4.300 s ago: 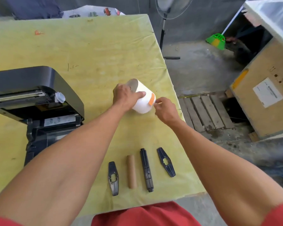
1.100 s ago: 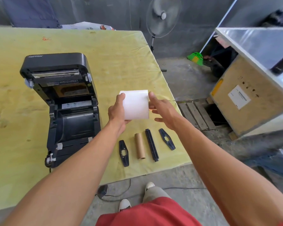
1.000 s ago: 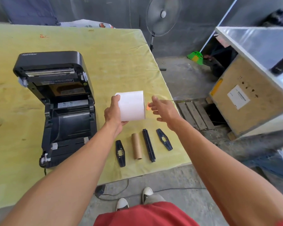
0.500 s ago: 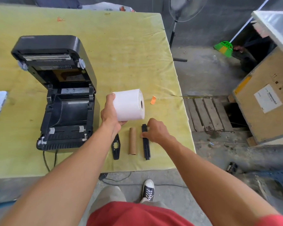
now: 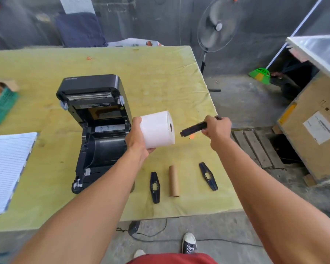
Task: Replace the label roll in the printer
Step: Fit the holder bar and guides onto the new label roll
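Left hand [image 5: 136,137] grips the roll [image 5: 157,129] above the tabletop [image 5: 160,77]; right hand [image 5: 216,126] fingers clench the spindle [image 5: 193,129], its tip near the roll's core, beside the open printer [image 5: 95,130].

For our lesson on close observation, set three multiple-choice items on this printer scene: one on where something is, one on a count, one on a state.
1. Where is the cardboard tube?
A. Inside the printer
B. On the table between two black guides
C. In the right hand

2. How many black guides lie on the table?
A. One
B. Two
C. Four

3. What state is the printer in?
A. Lid open, bay empty
B. Lid shut
C. Lid open, roll loaded

Answers:
1. B: the tube lies flat on the table, with the left guide and the right guide on either side.
2. B: only those two lie there; the black spindle is in the right hand.
3. A: the lid stands up and the bay holds nothing; the white roll is in the left hand.
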Motion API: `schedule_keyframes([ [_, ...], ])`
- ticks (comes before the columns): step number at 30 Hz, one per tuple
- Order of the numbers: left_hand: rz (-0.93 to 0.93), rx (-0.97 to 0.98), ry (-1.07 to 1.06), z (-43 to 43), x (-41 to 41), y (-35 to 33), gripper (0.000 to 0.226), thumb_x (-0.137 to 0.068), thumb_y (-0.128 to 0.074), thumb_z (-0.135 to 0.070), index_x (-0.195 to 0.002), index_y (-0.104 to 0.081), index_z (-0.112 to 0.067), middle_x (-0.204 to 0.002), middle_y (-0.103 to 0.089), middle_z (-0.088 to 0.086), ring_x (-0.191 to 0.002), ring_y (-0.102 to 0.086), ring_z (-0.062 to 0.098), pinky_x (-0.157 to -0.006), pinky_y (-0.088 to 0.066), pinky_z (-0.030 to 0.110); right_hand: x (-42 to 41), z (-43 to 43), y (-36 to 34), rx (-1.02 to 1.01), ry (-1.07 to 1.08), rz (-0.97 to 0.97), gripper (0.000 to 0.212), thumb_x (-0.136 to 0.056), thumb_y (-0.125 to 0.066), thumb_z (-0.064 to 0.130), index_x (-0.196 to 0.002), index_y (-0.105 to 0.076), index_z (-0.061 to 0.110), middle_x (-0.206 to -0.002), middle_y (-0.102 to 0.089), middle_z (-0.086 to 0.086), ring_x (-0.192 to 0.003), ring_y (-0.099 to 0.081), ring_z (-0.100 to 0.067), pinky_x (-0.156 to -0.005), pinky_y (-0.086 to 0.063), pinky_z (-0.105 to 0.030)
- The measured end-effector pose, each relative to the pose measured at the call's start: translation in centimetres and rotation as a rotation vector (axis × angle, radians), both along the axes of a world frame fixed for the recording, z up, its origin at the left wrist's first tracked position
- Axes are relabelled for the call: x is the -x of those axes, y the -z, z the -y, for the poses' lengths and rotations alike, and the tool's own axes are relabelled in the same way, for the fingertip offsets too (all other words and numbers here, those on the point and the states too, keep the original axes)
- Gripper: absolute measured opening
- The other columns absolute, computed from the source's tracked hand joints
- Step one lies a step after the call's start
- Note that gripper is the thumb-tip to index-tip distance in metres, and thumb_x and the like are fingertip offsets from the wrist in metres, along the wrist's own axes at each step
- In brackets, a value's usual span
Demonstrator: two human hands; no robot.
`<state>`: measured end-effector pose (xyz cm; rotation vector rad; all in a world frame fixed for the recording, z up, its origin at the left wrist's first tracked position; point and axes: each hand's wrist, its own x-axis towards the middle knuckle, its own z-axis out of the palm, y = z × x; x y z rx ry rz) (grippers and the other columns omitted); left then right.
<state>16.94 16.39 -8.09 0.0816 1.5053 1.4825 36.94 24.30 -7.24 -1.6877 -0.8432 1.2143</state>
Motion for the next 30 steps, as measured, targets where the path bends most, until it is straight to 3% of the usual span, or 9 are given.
schedule_keyframes([
  [2, -0.009, -0.002, 0.008, -0.1, 0.4, -0.6, 0.034, -0.070, -0.065, -0.049, -0.091, -0.060, -0.023, -0.094, -0.069, 0.006, -0.083, -0.067, 0.029, -0.076, -0.055, 0.045, 0.6, 0.0, -1.6, -0.036, 0.101, -0.188, 0.015, -0.086, -0.063, 0.008, -0.097, -0.053, 0.004, -0.089, -0.059, -0.012, -0.070, -0.064, -0.022, -0.062, -0.061, -0.026],
  [4, -0.012, -0.008, 0.016, -0.4, 0.6, -1.2, 0.033, -0.068, -0.065, -0.049, -0.087, -0.061, -0.023, -0.090, -0.070, 0.005, -0.079, -0.067, 0.028, -0.074, -0.056, 0.044, 2.0, 1.0, -2.4, -0.042, 0.097, -0.260, 0.021, -0.088, -0.062, 0.006, -0.106, -0.053, 0.003, -0.092, -0.058, -0.012, -0.066, -0.064, -0.020, -0.068, -0.063, -0.029],
  [9, -0.045, -0.002, 0.071, -0.8, 1.7, -2.4, 0.037, -0.063, -0.065, -0.052, -0.084, -0.062, -0.022, -0.084, -0.070, 0.004, -0.073, -0.068, 0.027, -0.074, -0.057, 0.046, 4.3, 3.1, -2.1, -0.108, 0.164, -0.328, 0.017, -0.088, -0.061, 0.003, -0.099, -0.048, 0.007, -0.088, -0.053, -0.010, -0.060, -0.060, -0.019, -0.054, -0.060, -0.021],
  [14, -0.048, -0.002, 0.133, -0.9, 2.0, -2.8, 0.040, -0.062, -0.064, -0.052, -0.085, -0.062, -0.020, -0.084, -0.070, 0.004, -0.072, -0.068, 0.027, -0.074, -0.056, 0.044, 4.7, 4.0, -1.9, -0.156, 0.224, -0.314, 0.027, -0.090, -0.063, 0.008, -0.113, -0.048, 0.007, -0.090, -0.056, -0.008, -0.048, -0.063, -0.008, -0.080, -0.062, -0.038],
  [17, -0.023, -0.002, 0.164, -1.0, 1.9, -3.0, 0.038, -0.064, -0.062, -0.052, -0.086, -0.061, -0.020, -0.085, -0.069, 0.006, -0.074, -0.068, 0.029, -0.078, -0.054, 0.048, 4.7, 4.3, -2.3, -0.199, 0.210, -0.322, 0.037, -0.091, -0.063, 0.009, -0.123, -0.044, 0.008, -0.085, -0.057, -0.003, -0.046, -0.065, -0.007, -0.087, -0.059, -0.043],
  [22, 0.009, 0.007, 0.196, -1.3, 2.2, -2.9, 0.041, -0.065, -0.061, -0.052, -0.090, -0.060, -0.020, -0.090, -0.069, 0.008, -0.081, -0.067, 0.031, -0.080, -0.053, 0.048, 4.4, 5.0, -2.9, -0.389, 0.124, -0.155, 0.023, -0.096, -0.061, 0.007, -0.110, -0.044, 0.014, -0.090, -0.055, 0.001, -0.074, -0.068, -0.010, -0.068, -0.061, -0.021],
  [25, 0.029, 0.013, 0.208, -1.4, 2.4, -2.6, 0.041, -0.065, -0.061, -0.052, -0.090, -0.059, -0.020, -0.092, -0.068, 0.008, -0.082, -0.066, 0.031, -0.079, -0.053, 0.048, 4.6, 5.0, -3.3, -0.434, 0.075, -0.078, 0.024, -0.096, -0.061, 0.009, -0.110, -0.043, 0.015, -0.092, -0.054, 0.001, -0.082, -0.066, -0.013, -0.063, -0.059, -0.017],
  [27, 0.056, 0.028, 0.210, -1.4, 2.4, -2.4, 0.041, -0.066, -0.061, -0.052, -0.091, -0.060, -0.020, -0.094, -0.068, 0.009, -0.084, -0.066, 0.033, -0.078, -0.053, 0.048, 4.7, 4.7, -3.5, -0.385, 0.096, -0.086, 0.024, -0.095, -0.063, 0.010, -0.111, -0.045, 0.014, -0.092, -0.055, 0.000, -0.077, -0.067, -0.012, -0.065, -0.061, -0.020],
  [30, 0.103, 0.039, 0.204, -1.3, 2.2, -2.2, 0.040, -0.064, -0.060, -0.049, -0.092, -0.062, -0.021, -0.094, -0.069, 0.009, -0.086, -0.066, 0.035, -0.072, -0.054, 0.051, 4.9, 4.2, -3.2, -0.258, 0.184, -0.220, 0.027, -0.095, -0.064, 0.011, -0.116, -0.046, 0.011, -0.088, -0.058, -0.001, -0.050, -0.068, -0.005, -0.077, -0.063, -0.032],
])
